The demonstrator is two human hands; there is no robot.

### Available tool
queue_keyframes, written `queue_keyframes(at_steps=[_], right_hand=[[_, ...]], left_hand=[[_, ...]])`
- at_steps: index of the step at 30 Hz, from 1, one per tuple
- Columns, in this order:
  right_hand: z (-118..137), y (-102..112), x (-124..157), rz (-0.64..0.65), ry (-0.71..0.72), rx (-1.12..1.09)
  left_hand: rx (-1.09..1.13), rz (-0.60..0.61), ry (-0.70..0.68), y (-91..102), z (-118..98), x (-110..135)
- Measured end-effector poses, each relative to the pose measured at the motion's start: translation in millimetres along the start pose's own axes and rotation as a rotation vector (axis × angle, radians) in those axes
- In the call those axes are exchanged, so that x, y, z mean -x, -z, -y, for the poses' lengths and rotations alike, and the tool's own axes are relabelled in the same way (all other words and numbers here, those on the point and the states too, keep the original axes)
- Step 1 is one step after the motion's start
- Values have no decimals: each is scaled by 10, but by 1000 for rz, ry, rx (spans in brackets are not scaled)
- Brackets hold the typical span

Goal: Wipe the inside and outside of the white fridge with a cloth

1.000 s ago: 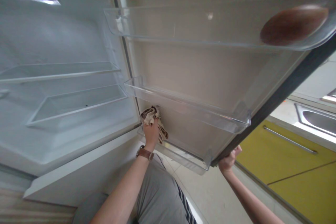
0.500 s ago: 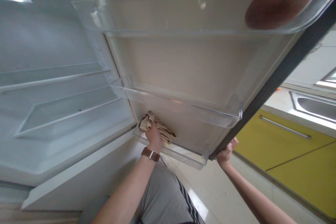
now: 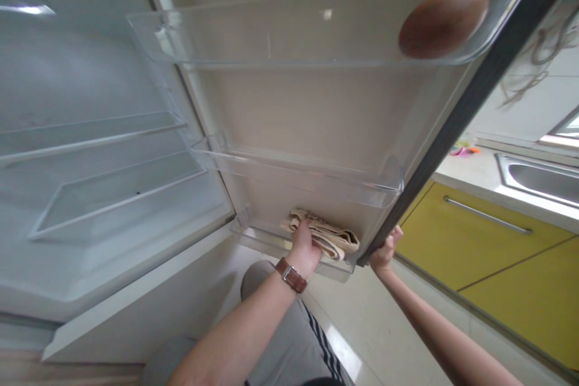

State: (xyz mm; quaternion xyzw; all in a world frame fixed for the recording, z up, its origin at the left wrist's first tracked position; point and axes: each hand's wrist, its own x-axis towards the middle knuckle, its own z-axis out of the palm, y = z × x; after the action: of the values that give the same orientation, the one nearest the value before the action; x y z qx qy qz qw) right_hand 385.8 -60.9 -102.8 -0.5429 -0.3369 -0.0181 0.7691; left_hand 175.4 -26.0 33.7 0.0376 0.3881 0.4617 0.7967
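My left hand (image 3: 306,248), with a brown-strapped watch (image 3: 291,274) on its wrist, grips a folded beige cloth (image 3: 332,235) with dark edging. The cloth lies against the inner face of the open fridge door (image 3: 316,114), just above the lowest clear door bin (image 3: 265,241). At the door's lower outer corner, my right hand (image 3: 384,250) is closed round the dark door edge (image 3: 446,145); some of its fingers are hidden behind it. A clear middle bin (image 3: 298,175) spans the door above the cloth.
A brown, egg-shaped object (image 3: 443,23) sits in the upper door bin (image 3: 271,36). Left, the fridge interior holds glass shelves (image 3: 122,184). To the right are a yellow cabinet (image 3: 479,241) with a bar handle (image 3: 486,214) and a counter with a steel sink (image 3: 538,178).
My left hand has slid the cloth rightward along the bottom of the door, from near the hinge side toward the outer corner. My right hand still grips the door edge.
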Motion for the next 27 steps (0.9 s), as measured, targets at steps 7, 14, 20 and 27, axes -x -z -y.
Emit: queue_keyframes(at_steps=[7, 14, 20, 27], right_hand=[[50, -43, 12, -16, 33, 0], [121, -34, 54, -38, 28, 6], [54, -29, 10, -34, 75, 42], [8, -28, -79, -2, 84, 43]], left_hand=[[-36, -136, -588, 64, -741, -101], [-942, 67, -1281, 214, -552, -125], [-1658, 566, -1289, 406, -353, -26], [-1805, 483, -1180, 418, -540, 19]])
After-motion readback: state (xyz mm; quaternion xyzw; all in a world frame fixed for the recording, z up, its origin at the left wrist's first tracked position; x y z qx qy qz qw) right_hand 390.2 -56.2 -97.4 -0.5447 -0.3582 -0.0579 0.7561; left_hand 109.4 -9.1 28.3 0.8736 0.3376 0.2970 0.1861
